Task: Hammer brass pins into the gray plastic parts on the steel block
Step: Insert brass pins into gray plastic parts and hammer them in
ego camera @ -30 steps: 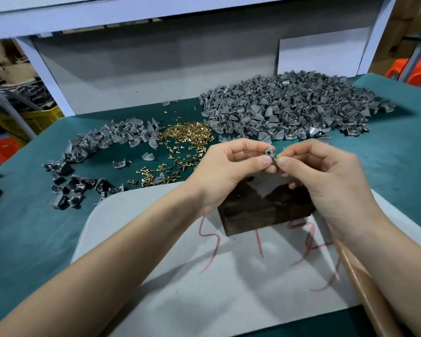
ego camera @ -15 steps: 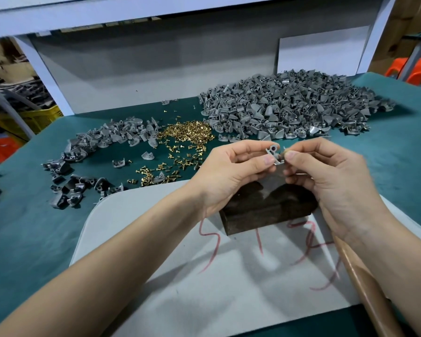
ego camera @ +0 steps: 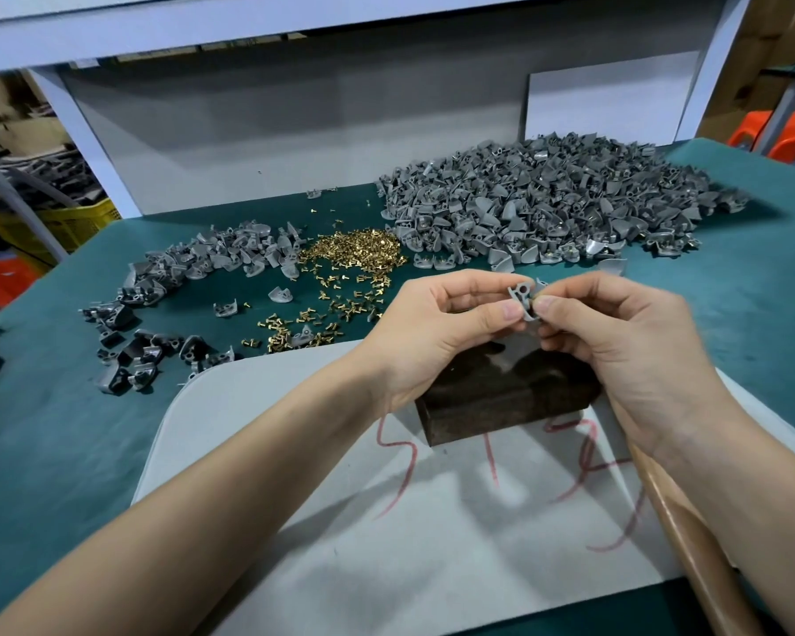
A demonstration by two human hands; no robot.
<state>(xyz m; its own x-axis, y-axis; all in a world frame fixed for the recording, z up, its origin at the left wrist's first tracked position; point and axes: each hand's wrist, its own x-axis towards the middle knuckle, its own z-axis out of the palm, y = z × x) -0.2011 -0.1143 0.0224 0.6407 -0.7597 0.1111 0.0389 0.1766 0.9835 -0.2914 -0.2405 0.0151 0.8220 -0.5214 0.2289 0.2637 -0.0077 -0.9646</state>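
Nearest the viewer, in front of the steel block (ego camera: 492,401), a white board (ego camera: 432,534) bears red scrawled marks, and the block stands on its far part. To the block's near right a wooden handle (ego camera: 694,539) lies on the board and passes under the right forearm; its head is hidden. Directly above the block, clear of its top, both hands meet on one gray plastic part (ego camera: 522,299). The left hand (ego camera: 437,323) pinches the part's left side between thumb and forefinger, the other fingers curled behind. The right hand (ego camera: 616,342) pinches the part's right edge with thumb and forefinger tips, the remaining fingers folded under; whether a pin sits between those tips cannot be told. Beyond the block to the far left, loose brass pins (ego camera: 354,257) lie heaped and scattered on the green table cover (ego camera: 42,429). Farther left of the block lies a small scatter of gray parts (ego camera: 193,277). Beyond the block to the far right a large heap of gray parts (ego camera: 561,199) lies, several showing brass. Behind the heap a gray back panel (ego camera: 294,130) rises, with a yellow crate (ego camera: 79,222) far left of the block and orange stools (ego camera: 785,135) far right.
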